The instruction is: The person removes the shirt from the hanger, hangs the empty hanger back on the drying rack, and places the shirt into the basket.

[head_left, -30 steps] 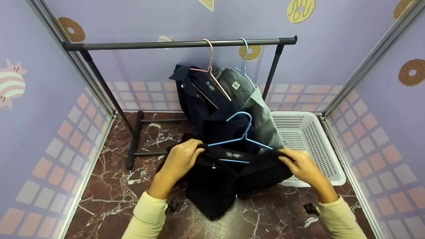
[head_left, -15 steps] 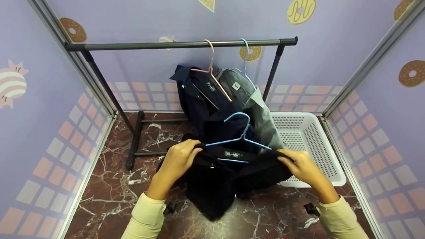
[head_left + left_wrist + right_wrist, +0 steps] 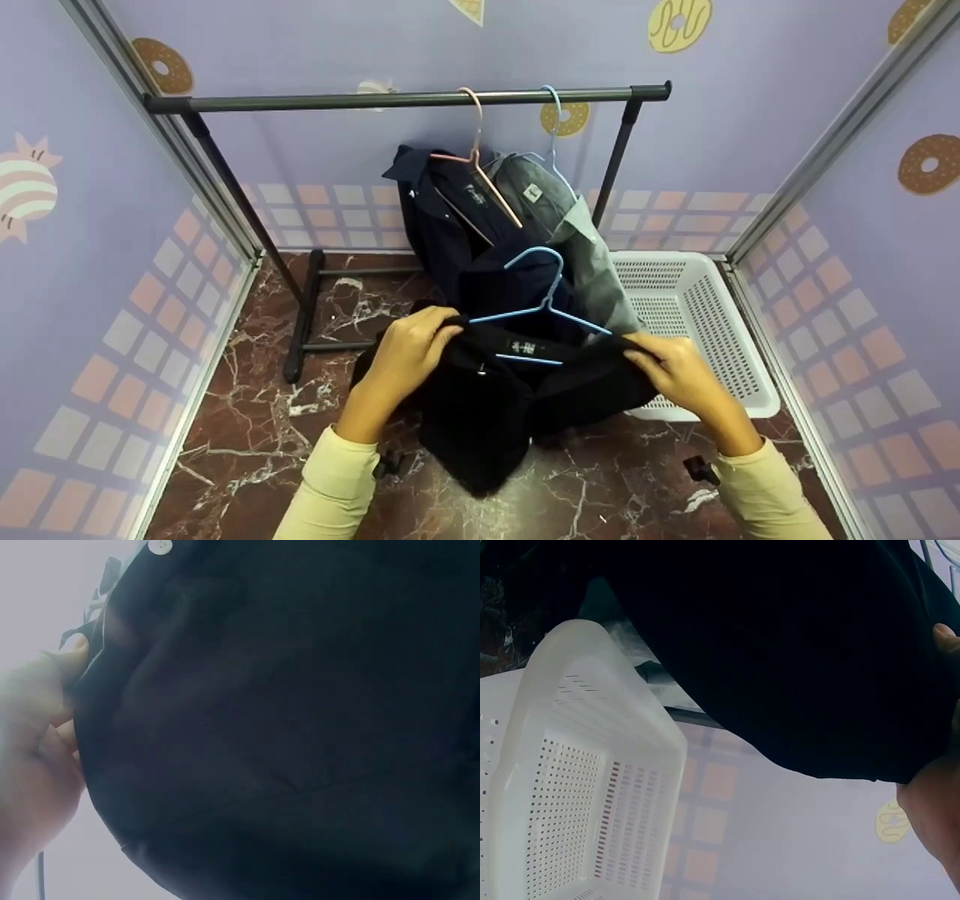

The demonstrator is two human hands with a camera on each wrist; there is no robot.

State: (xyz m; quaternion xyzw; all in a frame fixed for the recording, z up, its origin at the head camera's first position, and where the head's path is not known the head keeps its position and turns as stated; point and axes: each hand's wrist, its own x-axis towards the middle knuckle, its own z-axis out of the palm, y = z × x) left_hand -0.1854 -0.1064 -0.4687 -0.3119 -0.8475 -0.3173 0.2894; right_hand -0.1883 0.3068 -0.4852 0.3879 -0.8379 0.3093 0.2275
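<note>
A black shirt (image 3: 476, 420) with white buttons is held up between the two hands in the head view. My left hand (image 3: 409, 349) pinches its left shoulder, and my right hand (image 3: 671, 367) grips the opposite shoulder. Inside the shirt sits a blue hanger (image 3: 551, 300), its hook pointing up and free of the rail; the ends of its arms are hidden by cloth and fingers. In the left wrist view the thumb presses on the fabric (image 3: 262, 705). The right wrist view has dark cloth (image 3: 802, 667) filling its upper part, with the hand at the right edge.
Behind the shirt stands a clothes rack with a dark rail (image 3: 322, 102). On it hang a navy shirt (image 3: 431, 217) on a pink hanger (image 3: 475, 135) and a grey-green shirt (image 3: 600, 262) on a light blue hanger (image 3: 553, 135). A white perforated basket (image 3: 739, 337) stands at the right, near the wall.
The blue hanger's hook has shifted slightly up and to the left. Both hands keep their hold on the black shirt and have barely moved.
</note>
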